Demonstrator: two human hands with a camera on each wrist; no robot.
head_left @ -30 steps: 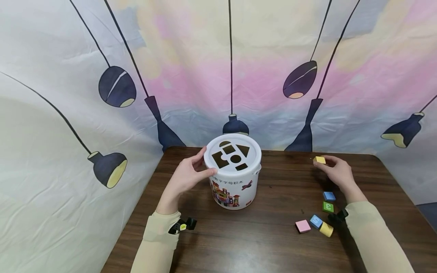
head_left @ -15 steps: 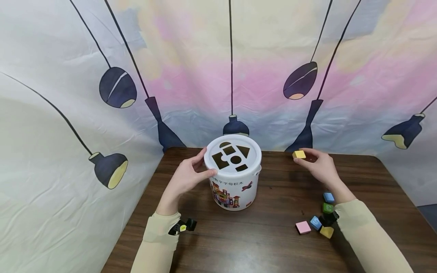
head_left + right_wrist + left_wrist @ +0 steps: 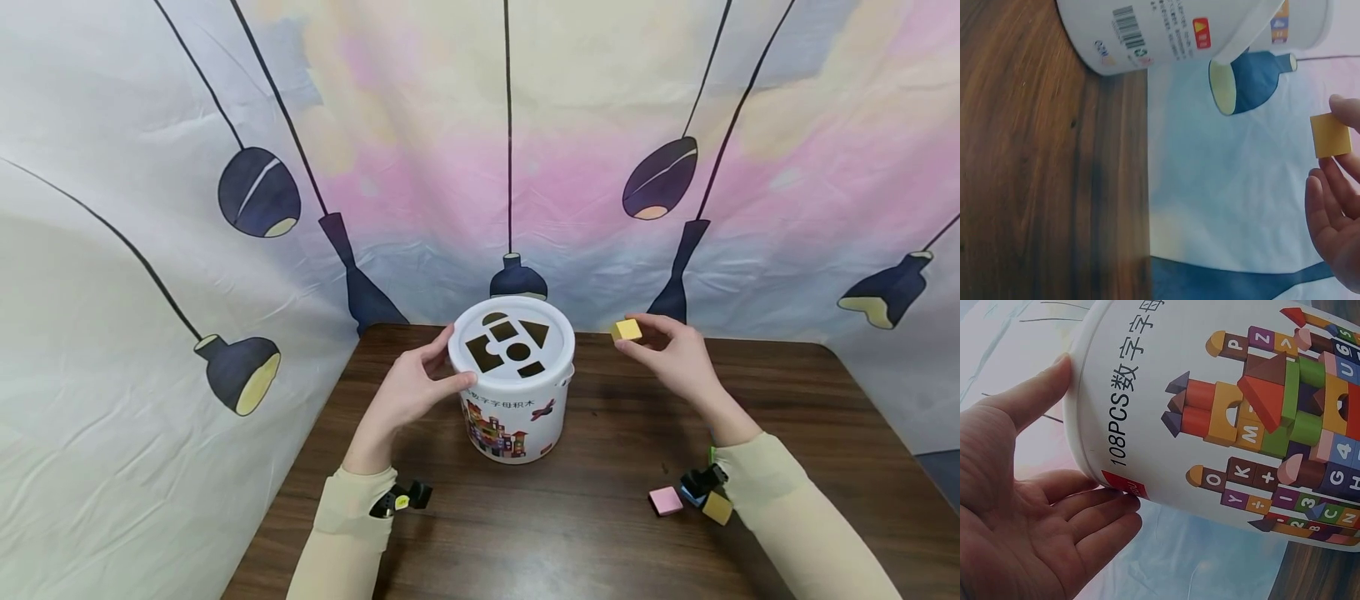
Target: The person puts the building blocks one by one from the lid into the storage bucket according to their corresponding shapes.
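A white toy-block bucket (image 3: 553,417) stands upright, printed with colourful blocks; its white lid (image 3: 558,354) has several dark shaped holes. My left hand (image 3: 405,387) rests against the bucket's left side, with the thumb and fingertips spread along the lid's rim. In the left wrist view, its fingers (image 3: 1100,525) lie fairly straight and the palm stays off the wall. To the right of the bucket, my right hand (image 3: 682,358) pinches a yellow block (image 3: 627,331) between thumb and fingertips, raised above the table. A plain face of that block shows in the right wrist view.
On the dark wooden table (image 3: 577,533), a pink block (image 3: 665,501), a yellow block (image 3: 717,507) and a blue block (image 3: 693,497) lie near my right forearm. A green block (image 3: 712,454) is mostly hidden by the sleeve. A lamp-patterned curtain (image 3: 420,208) hangs behind.
My right hand has moved left toward the bucket with the yellow block, lifting it higher. The right sleeve now covers more of the loose blocks. My left hand and the bucket stay put.
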